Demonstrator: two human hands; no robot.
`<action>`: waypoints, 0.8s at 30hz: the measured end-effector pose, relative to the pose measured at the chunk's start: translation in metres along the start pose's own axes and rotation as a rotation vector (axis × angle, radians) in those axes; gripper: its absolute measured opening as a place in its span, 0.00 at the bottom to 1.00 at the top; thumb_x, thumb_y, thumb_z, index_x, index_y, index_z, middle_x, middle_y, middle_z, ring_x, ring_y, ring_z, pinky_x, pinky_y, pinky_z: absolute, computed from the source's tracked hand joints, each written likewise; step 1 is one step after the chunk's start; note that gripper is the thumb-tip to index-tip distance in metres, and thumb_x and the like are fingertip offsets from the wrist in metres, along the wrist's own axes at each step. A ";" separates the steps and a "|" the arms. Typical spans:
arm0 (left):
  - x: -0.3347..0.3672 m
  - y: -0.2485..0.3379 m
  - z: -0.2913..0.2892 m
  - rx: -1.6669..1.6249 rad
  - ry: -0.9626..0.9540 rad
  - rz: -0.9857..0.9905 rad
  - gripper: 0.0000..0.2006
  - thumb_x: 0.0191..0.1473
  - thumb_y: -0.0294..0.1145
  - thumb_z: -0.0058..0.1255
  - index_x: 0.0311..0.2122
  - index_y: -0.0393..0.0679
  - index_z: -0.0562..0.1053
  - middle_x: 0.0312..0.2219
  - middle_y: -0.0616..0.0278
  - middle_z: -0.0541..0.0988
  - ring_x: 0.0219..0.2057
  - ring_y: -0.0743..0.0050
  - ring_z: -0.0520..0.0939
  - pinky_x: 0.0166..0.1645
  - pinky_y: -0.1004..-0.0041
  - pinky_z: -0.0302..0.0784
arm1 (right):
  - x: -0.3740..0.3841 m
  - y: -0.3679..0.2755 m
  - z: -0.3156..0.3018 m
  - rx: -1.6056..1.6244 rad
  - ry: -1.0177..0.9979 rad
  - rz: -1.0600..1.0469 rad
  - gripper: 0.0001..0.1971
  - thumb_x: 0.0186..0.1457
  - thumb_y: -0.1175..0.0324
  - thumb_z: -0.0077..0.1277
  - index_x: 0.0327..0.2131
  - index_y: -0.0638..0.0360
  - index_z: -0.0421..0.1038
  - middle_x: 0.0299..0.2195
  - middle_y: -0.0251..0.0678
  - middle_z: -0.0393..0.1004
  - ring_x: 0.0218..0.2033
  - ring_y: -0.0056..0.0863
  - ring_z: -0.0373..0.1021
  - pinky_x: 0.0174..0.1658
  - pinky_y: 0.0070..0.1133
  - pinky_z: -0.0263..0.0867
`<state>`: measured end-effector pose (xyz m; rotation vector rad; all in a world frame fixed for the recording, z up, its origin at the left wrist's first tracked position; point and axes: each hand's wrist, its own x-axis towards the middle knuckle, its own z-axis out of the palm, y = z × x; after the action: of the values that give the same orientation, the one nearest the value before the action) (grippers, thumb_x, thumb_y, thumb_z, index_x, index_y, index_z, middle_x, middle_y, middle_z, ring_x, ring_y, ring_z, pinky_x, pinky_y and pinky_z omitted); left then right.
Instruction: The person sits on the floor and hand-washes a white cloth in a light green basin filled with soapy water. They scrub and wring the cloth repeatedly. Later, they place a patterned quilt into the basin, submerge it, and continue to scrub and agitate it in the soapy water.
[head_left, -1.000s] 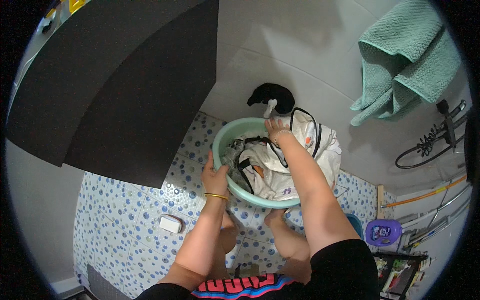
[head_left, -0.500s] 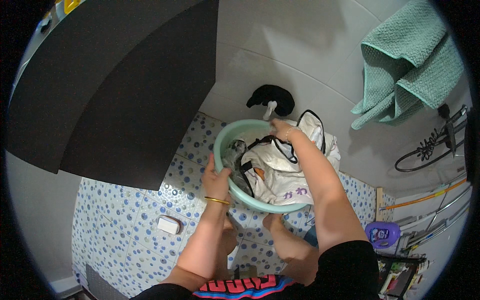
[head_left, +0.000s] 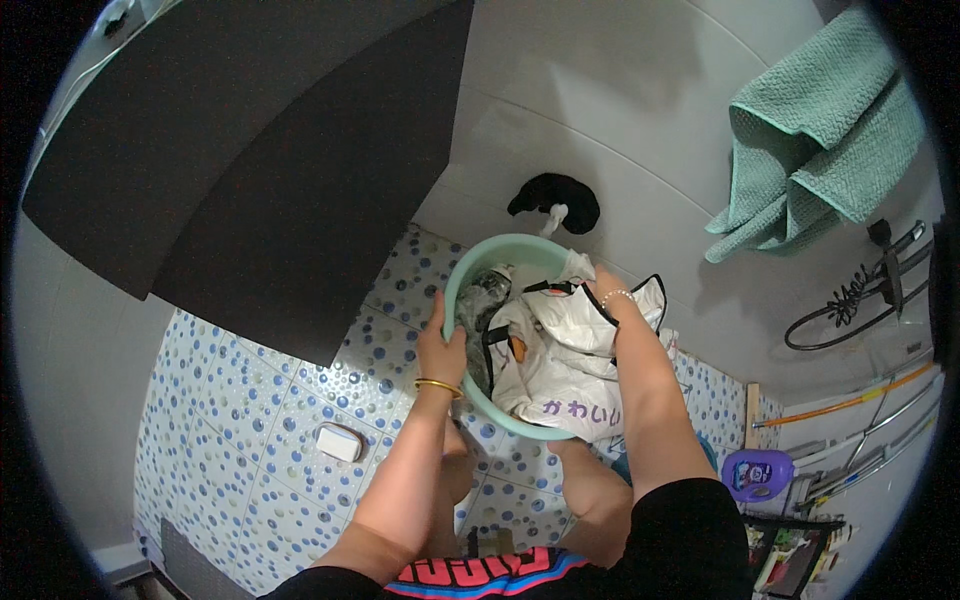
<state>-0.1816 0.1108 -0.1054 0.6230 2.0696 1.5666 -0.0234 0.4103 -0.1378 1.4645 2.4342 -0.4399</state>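
A mint-green basin sits on the tiled floor in front of me. My left hand grips its left rim, thumb inside and fingers outside. Over the basin's right side my right hand is closed on a white cloth with black trim and purple characters, near the far right rim. Part of that cloth hangs over the basin's edge. Inside, at the left, lies a wet-looking grey, shiny mass that I cannot make out. The right fingertips are partly hidden by the cloth.
A black object with a white spout-like piece is at the wall behind the basin. A dark panel stands at left. A green towel hangs at right, above a purple bottle. A white block lies on the floor.
My right hand has moved right and slightly nearer, drawing the white cloth further over the basin's right side. My left hand stays on the rim. The view has shifted a little.
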 end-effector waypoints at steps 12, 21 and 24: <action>0.013 -0.001 -0.019 -0.140 0.176 -0.226 0.24 0.43 0.23 0.47 0.49 0.33 0.61 0.37 0.53 0.72 0.33 0.75 0.73 0.39 0.80 0.66 | 0.055 0.013 0.012 -0.133 -0.201 -0.199 0.25 0.51 0.53 0.35 0.42 0.68 0.64 0.41 0.51 0.66 0.42 0.43 0.64 0.45 0.28 0.59; 0.024 0.025 0.000 -0.756 0.228 -0.204 0.28 0.39 0.16 0.47 0.50 0.29 0.57 0.39 0.55 0.70 0.36 0.76 0.71 0.41 0.82 0.65 | 0.054 0.020 0.002 -0.094 -0.175 -0.124 0.25 0.51 0.53 0.35 0.41 0.67 0.64 0.41 0.51 0.66 0.43 0.43 0.63 0.46 0.28 0.59; 0.026 0.031 0.011 -0.824 0.221 -0.152 0.28 0.40 0.17 0.47 0.50 0.29 0.57 0.40 0.55 0.70 0.36 0.76 0.71 0.42 0.82 0.65 | 0.057 0.019 0.002 -0.086 -0.167 -0.125 0.25 0.51 0.54 0.35 0.41 0.67 0.65 0.42 0.51 0.65 0.44 0.43 0.63 0.46 0.28 0.59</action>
<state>-0.1932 0.1424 -0.0805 -0.0112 1.3459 2.2327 -0.0326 0.4640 -0.1635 1.1954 2.3883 -0.4585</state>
